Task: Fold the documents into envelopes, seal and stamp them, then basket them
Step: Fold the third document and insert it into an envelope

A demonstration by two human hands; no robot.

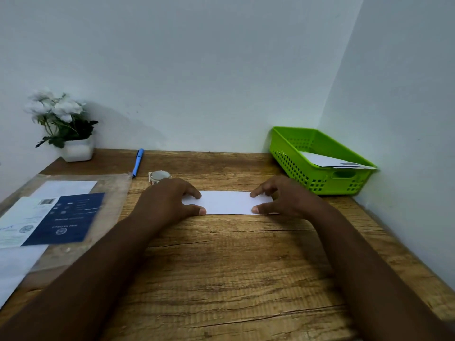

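On blue leaflet [66,219] — print blurred, unreadable.

"What sort of place is this?"

"A small desk nook, home or office: a wooden desk [221,267] set into a corner of plain walls [197,70], with a pen [138,162], a potted white flower [64,124] and a green plastic basket [317,178] holding mail."

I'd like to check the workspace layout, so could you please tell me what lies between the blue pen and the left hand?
In the head view, a roll of tape sits between the blue pen and the left hand.
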